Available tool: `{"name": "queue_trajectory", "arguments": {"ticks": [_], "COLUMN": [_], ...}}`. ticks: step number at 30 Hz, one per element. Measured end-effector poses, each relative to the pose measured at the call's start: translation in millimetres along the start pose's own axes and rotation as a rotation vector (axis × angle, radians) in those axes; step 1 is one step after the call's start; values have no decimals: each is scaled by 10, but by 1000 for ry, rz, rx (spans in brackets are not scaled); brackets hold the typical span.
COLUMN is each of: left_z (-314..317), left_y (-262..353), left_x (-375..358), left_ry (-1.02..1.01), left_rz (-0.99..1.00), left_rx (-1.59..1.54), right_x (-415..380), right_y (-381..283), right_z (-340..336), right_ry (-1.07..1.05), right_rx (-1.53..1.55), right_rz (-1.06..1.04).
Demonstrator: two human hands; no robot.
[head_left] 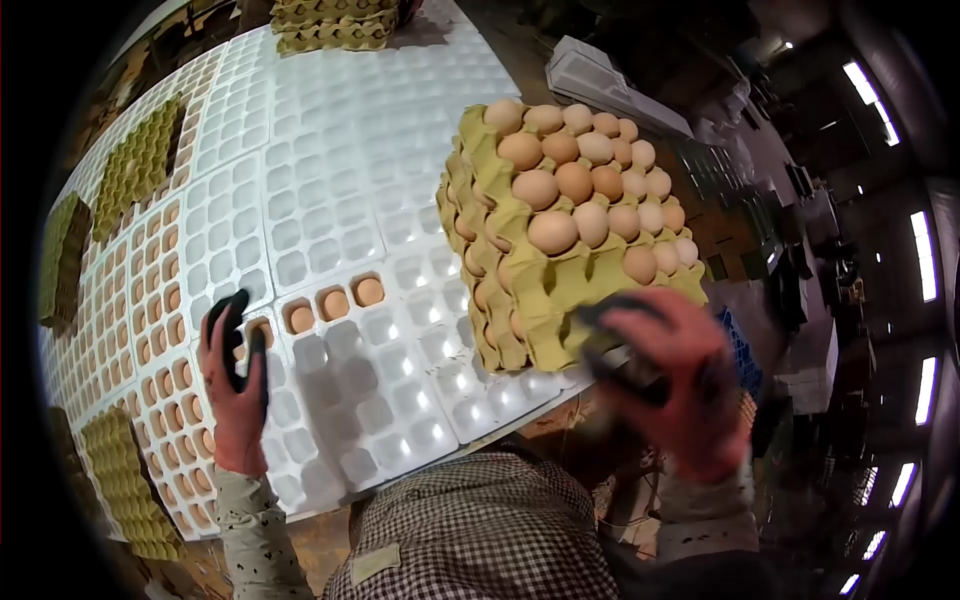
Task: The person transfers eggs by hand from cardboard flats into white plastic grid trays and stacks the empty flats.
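My left hand, in a red glove with black fingertips, hovers over the white plastic egg trays, thumb and fingers apart. An egg sits in a cell just beside its fingers. To the right of that, a short row of brown eggs lies in tray cells. My right hand, gloved alike and blurred by motion, is at the near corner of the stacked pulp egg trays. Its fingers are curved but apart, and no egg shows between them. Brown eggs fill most of the top tray; several near cells hold none.
White plastic trays cover the table, those on the left filled with eggs. Pulp trays lie at the left, and another stack stands at the far end. A checked apron is at the table's near edge.
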State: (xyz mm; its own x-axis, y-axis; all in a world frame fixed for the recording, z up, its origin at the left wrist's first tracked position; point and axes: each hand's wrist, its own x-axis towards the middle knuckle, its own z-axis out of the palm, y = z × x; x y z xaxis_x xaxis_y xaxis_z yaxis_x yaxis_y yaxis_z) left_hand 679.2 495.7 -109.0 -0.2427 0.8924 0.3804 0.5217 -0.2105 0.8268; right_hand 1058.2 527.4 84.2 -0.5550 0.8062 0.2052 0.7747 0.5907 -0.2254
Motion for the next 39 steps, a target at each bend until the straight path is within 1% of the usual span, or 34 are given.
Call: {"name": "queue_trajectory", "arguments": {"ticks": [1, 2, 3, 4, 5, 6, 7, 8, 10, 11, 12, 14, 15, 16, 17, 18, 20, 21, 22, 24, 25, 27, 28, 30, 32, 33, 36, 37, 38, 39], "left_z": [162, 348, 553, 804, 1060, 1310, 1514, 1686, 1851, 1876, 1835, 1799, 1795, 1784, 1798, 1895, 2125, 2234, 2292, 2241, 2237, 2278, 2332, 2446, 2585, 2553, 2316, 2176, 1973, 1840], "left_y": [477, 787, 1015, 1306, 1510, 1720, 1866, 1974, 2014, 1989, 1964, 1686, 1803, 1915, 1881, 1965, 2343, 2379, 2429, 2445, 2487, 2588, 2594, 2664, 2690, 2671, 2421, 2288, 2221, 2113], "left_x": [118, 231, 319, 442, 587, 687, 750, 791, 885, 923, 948, 1008, 1039, 1075, 1109, 1095, 962, 903, 857, 925, 939, 941, 932, 827, 645, 700, 823, 889, 816, 733], "left_ry": [-64, -126, -165, -190, -264, -263, -288, -316, -398, -433, -456, -490, -434, -371, -396, -457, -458, -484, -418, -418, -427, -451, -447, -578, -462, -511, -481, -610, -765, -746], "left_rz": [10, 103, 216, 349, 441, 513, 531, 543, 488, 453, 372, 49, -65, -180, -112, -168, 424, 397, 459, 465, 493, 547, 703, 698, 693, 685, 396, 295, -166, -196], "left_rx": [48, 27, 82, 23, 43, 149, 267, 384, 364, 361, 214, -515, -626, -735, -550, -481, 493, 662, 769, 468, 421, 320, 392, 506, 843, 677, 57, -297, -828, -987], "right_x": [-108, -203, -331, -442, -475, -476, -499, -614, -853, -864, -871, -846, -739, -618, -570, -535, -453, -412, -385, -364, -388, -378, -349, -330, -315, -303, -358, -368, -385, -412], "right_y": [153, 306, 523, 740, 848, 936, 1062, 1276, 1683, 1837, 1947, 2311, 2335, 2302, 2283, 2285, 2364, 2391, 2362, 2258, 2291, 2126, 2009, 1849, 1756, 1725, 1961, 1954, 1917, 1802], "right_z": [-151, -244, -232, -172, -148, -125, -113, -74, -32, -219, -322, -507, -517, -516, -430, -375, -351, -348, -378, -462, -398, -366, -345, -269, -172, -156, -116, -142, -155, -154], "right_ry": [-17, -118, -177, -230, -233, -236, -243, -62, 304, 274, 290, 38, -15, -19, -4, 16, -37, -60, -75, -111, -88, -89, -93, -137, -156, -117, 15, 67, 114, 203], "right_rx": [-234, -355, -352, -353, -307, -265, -226, 185, 1011, 1204, 1322, 1106, 729, 325, 62, -203, -247, -274, -150, 99, 168, 34, -36, -212, -331, -344, 156, 355, 412, 548], "right_rz": [144, 210, 193, 177, 184, 193, 201, 243, 305, 511, 524, 565, 495, 221, 133, 41, -6, -32, 20, 127, 73, 52, 33, 74, 108, 117, 225, 313, 278, 355]}}
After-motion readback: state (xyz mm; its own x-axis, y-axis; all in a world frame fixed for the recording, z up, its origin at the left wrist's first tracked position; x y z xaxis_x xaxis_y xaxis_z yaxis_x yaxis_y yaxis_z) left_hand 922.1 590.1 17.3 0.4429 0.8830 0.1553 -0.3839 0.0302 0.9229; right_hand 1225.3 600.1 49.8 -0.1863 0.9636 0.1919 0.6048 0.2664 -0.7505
